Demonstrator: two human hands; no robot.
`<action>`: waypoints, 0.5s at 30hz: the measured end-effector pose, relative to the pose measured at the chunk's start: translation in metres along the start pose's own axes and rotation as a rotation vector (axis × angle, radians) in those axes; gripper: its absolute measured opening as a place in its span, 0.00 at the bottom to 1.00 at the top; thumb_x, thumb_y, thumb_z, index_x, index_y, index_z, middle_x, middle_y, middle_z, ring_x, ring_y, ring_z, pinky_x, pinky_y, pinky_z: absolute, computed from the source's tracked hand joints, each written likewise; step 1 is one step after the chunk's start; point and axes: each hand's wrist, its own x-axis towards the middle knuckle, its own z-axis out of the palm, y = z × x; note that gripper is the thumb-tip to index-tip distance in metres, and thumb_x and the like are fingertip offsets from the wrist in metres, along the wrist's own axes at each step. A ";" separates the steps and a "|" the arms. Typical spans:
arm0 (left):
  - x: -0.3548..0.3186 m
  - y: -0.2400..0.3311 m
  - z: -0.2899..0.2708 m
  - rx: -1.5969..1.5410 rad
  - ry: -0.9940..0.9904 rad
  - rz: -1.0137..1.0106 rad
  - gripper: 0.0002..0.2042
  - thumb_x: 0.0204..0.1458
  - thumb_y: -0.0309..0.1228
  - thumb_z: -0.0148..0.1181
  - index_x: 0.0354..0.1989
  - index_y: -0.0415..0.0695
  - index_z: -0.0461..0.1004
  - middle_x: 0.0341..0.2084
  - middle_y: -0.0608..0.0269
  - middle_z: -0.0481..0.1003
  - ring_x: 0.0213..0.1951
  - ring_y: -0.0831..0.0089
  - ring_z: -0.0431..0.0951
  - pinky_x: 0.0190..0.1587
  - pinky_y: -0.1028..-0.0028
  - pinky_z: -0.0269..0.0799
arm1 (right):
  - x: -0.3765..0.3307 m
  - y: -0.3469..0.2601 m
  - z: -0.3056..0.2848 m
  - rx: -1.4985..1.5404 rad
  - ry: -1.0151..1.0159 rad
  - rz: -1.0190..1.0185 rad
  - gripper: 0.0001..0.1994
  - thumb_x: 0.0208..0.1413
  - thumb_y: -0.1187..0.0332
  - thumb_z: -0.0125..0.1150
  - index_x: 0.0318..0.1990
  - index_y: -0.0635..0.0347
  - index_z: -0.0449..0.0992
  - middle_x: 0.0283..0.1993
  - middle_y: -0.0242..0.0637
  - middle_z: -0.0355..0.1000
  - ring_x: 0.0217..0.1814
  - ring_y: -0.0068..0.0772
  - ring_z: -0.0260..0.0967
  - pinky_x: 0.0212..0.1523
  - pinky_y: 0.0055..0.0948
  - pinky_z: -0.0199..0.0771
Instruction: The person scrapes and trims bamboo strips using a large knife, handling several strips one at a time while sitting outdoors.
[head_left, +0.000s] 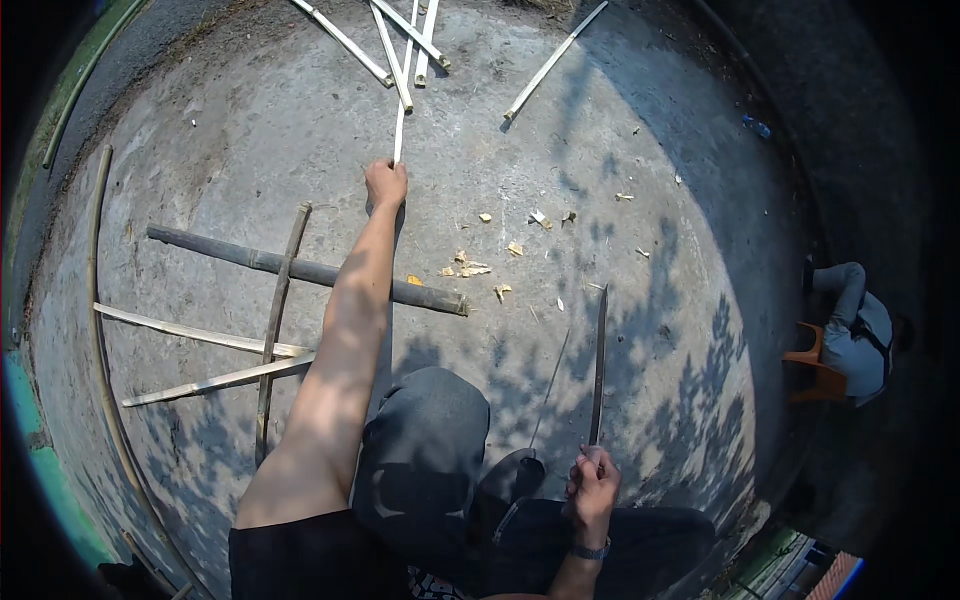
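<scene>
Stretched far forward, my left hand [386, 184] is closed round the near end of a pale split bamboo strip [399, 138], whose far part runs under or beside other strips. My right hand [594, 482], low and right of my knees, grips the handle of a machete [600, 370]. Its long, narrow dark blade points up and away from me, apart from the bamboo. Several more split bamboo strips [430, 45] lie crossed beyond my left hand. Off to their right, one strip [555, 62] rests by itself on the concrete.
A dark bamboo pole [205, 242] passes beneath my left forearm, crossed by a thinner pole [283, 285]. Two pale strips [190, 328] and a long curved pole [103, 240] lie at left. Bamboo chips [470, 266] dot the ground. At right, a person [860, 340] sits on an orange chair [825, 382].
</scene>
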 end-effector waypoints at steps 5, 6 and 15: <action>-0.042 -0.013 -0.012 -0.261 0.359 0.091 0.13 0.57 0.36 0.62 0.37 0.35 0.79 0.31 0.47 0.78 0.35 0.54 0.78 0.40 0.59 0.74 | 0.008 0.012 0.014 -0.061 0.019 0.102 0.10 0.61 0.70 0.61 0.47 0.65 0.77 0.24 0.29 0.69 0.18 0.18 0.64 0.18 0.21 0.65; -0.054 -0.017 -0.029 -0.331 0.412 0.087 0.14 0.60 0.36 0.61 0.39 0.35 0.78 0.30 0.51 0.77 0.34 0.60 0.78 0.39 0.63 0.74 | 0.008 0.007 0.016 -0.080 -0.011 0.095 0.10 0.61 0.70 0.61 0.47 0.65 0.77 0.24 0.29 0.69 0.19 0.17 0.65 0.18 0.21 0.65; -0.126 0.110 -0.355 -0.538 1.403 0.700 0.34 0.69 0.60 0.33 0.27 0.37 0.62 0.23 0.57 0.64 0.28 0.63 0.77 0.41 0.65 0.84 | 0.022 -0.040 0.066 -0.236 -0.209 -0.158 0.11 0.58 0.70 0.63 0.46 0.67 0.78 0.22 0.28 0.71 0.20 0.17 0.66 0.21 0.23 0.64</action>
